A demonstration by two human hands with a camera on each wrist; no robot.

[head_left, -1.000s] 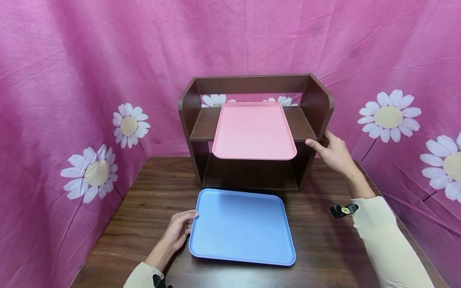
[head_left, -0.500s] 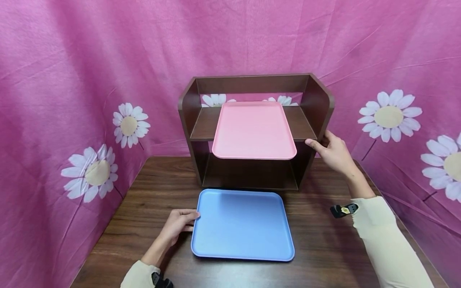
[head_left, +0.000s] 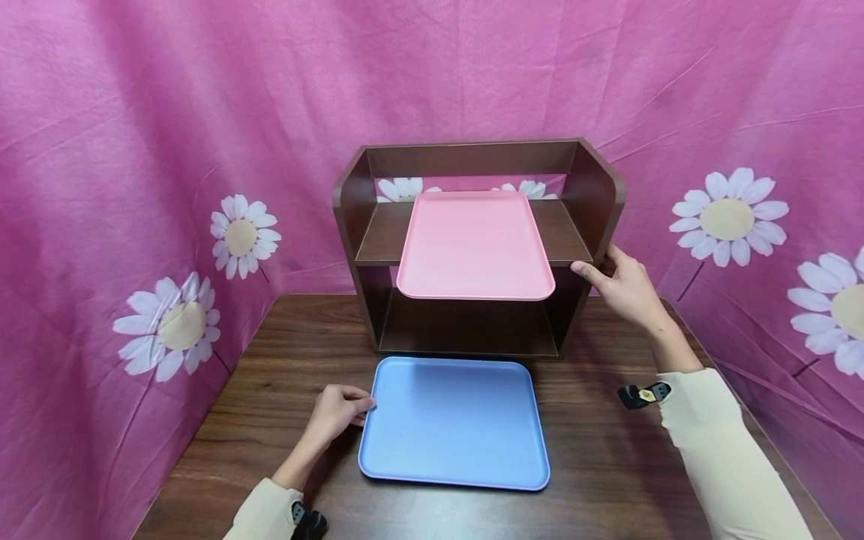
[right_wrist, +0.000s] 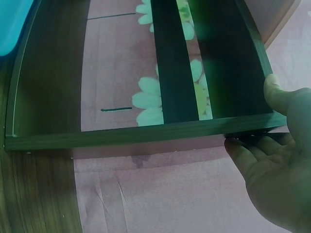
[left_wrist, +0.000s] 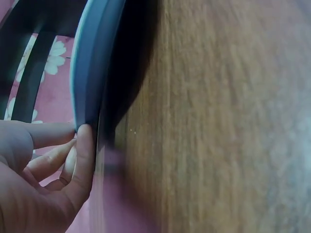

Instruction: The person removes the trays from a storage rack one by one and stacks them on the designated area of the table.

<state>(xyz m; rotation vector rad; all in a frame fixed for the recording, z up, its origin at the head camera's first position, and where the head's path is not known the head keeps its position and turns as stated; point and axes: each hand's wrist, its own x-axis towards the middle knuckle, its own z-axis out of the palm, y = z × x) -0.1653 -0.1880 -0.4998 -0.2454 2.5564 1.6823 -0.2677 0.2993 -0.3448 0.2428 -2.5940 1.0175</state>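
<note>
Daisy-printed cloth (head_left: pixel 459 67) backs the tabletop (head_left: pixel 290 352): left hand (head_left: pixel 334 412) pinching a blue tray (head_left: pixel 454 424) just before the brown shelf (head_left: pixel 466 159), right hand (head_left: pixel 629 289) gripping that shelf's side, pink tray (head_left: pixel 475 246) on its upper level.

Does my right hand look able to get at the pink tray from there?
Probably yes: once the right hand lets go of the brown shelf, nothing visible blocks the pink tray, whose near edge juts past the upper board.
</note>
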